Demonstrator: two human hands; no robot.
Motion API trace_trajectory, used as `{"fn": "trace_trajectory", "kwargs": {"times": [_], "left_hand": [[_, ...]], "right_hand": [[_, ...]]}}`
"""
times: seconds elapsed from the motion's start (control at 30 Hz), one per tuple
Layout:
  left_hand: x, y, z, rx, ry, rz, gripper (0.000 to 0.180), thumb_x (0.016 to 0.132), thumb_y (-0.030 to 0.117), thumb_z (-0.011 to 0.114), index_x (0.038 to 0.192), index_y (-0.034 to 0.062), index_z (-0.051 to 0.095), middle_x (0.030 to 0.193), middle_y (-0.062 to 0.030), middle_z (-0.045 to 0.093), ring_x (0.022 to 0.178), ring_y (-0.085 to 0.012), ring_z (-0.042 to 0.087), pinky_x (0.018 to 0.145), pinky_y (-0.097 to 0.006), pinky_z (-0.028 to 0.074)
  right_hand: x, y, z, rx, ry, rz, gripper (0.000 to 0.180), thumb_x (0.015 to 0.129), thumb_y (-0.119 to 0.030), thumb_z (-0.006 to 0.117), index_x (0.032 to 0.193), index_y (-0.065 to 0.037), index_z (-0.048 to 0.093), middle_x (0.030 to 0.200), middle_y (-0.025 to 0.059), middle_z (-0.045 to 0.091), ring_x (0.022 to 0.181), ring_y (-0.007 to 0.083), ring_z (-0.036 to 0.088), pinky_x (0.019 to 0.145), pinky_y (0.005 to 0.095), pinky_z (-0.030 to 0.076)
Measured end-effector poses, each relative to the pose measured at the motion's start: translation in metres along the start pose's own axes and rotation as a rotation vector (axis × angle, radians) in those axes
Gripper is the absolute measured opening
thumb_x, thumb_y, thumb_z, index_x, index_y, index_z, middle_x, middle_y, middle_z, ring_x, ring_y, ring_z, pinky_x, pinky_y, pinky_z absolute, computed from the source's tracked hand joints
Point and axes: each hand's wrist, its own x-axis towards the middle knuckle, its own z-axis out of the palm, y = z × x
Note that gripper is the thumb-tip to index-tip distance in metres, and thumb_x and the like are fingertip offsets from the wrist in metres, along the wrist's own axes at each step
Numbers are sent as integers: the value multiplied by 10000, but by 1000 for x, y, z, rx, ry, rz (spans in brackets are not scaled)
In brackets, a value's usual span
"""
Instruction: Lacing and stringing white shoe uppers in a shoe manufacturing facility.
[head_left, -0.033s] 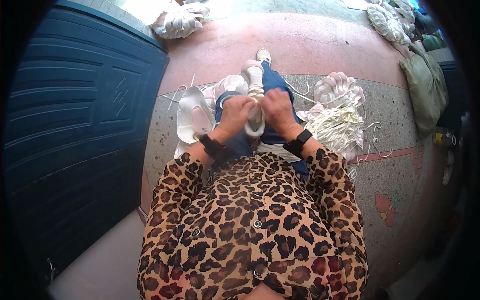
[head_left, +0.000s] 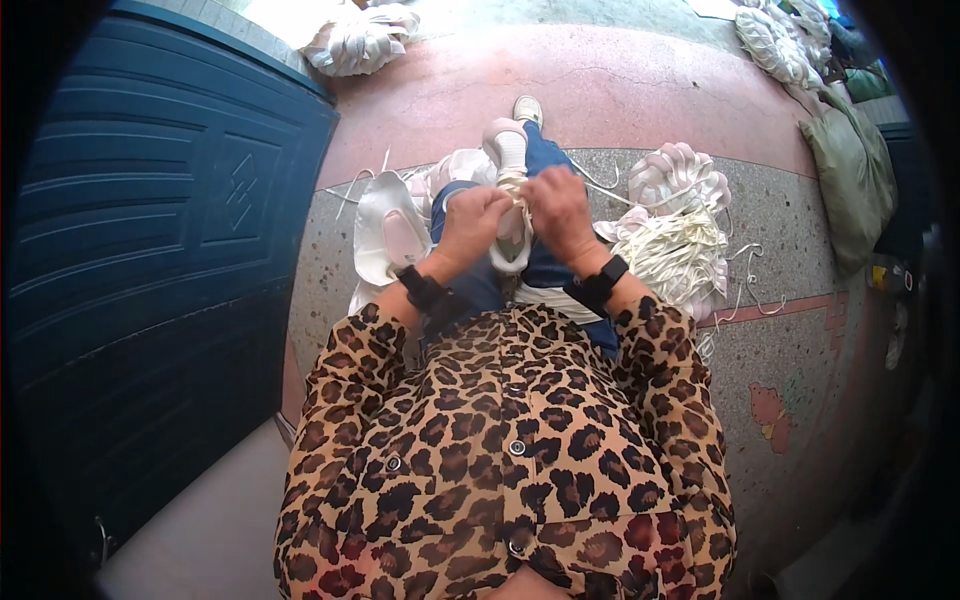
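A white shoe upper [head_left: 511, 255] lies lengthwise over my thighs, with its pale pink toe pointing away from me. Cream shoelace [head_left: 513, 187] crosses its front in rows. At the left edge of the lacing my left hand [head_left: 474, 222] is closed, thumb and forefinger pinching the lace. My right hand [head_left: 560, 212] is closed on the lace at the opposite side, its fingers curled and close to the left fingertips. Exactly where the lace ends lie between the fingers is hidden.
Left of my legs lies a white shoe upper with a pink insole area [head_left: 402, 238]. To the right are a bundle of white uppers [head_left: 678, 180] and a heap of cream laces [head_left: 672, 252]. A blue door [head_left: 170, 190] stands left; a grey-green sack [head_left: 848, 180] leans right.
My right hand has shifted slightly up and left, closer to my left hand. The left hand and the shoe upper stay nearly in place.
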Motion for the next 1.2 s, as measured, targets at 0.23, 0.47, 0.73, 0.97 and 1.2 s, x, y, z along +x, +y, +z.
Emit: {"fn": "trace_trajectory", "kwargs": {"times": [0.23, 0.47, 0.73, 0.97, 1.2], "left_hand": [[33, 29, -11, -393, -92, -210, 221, 966, 191, 671, 1000, -25, 704, 798, 15, 642, 711, -54, 546, 659, -208, 450], [57, 16, -17, -343, -76, -190, 208, 959, 169, 669, 994, -31, 713, 809, 2, 658, 715, -59, 557, 650, -212, 460], [88, 5, -28, 32, -22, -64, 240, 886, 191, 693, 974, -29, 731, 862, -121, 728, 809, -174, 681, 737, -304, 532], [47, -162, -139, 392, 293, -257, 375, 874, 252, 693, 1139, -13, 685, 1054, -189, 718, 961, -285, 697, 851, -367, 538], [-99, -269, -189, 231, 358, -762, 522, 887, 349, 692, 1227, -42, 631, 1158, -208, 692, 1050, -323, 675, 893, -398, 521]], "right_hand": [[51, -7, -32, 319, 28, 179, 99, 891, -161, 654, 916, -81, 707, 851, 80, 636, 874, 289, 615, 773, 403, 450], [56, 2, -15, 528, -27, 361, 166, 916, -146, 633, 1013, -33, 707, 896, 181, 693, 845, 357, 665, 751, 428, 516], [41, 4, -14, 556, 70, 542, 218, 920, -117, 639, 1112, -24, 686, 916, 197, 704, 804, 295, 684, 742, 365, 535], [-29, 33, 9, 434, -281, 446, 212, 915, -90, 595, 1113, -22, 628, 937, 217, 693, 875, 367, 680, 769, 409, 532], [-28, 28, 13, 388, -492, 399, 209, 895, -88, 561, 1099, -42, 565, 897, 254, 664, 880, 456, 643, 750, 486, 505]]}}
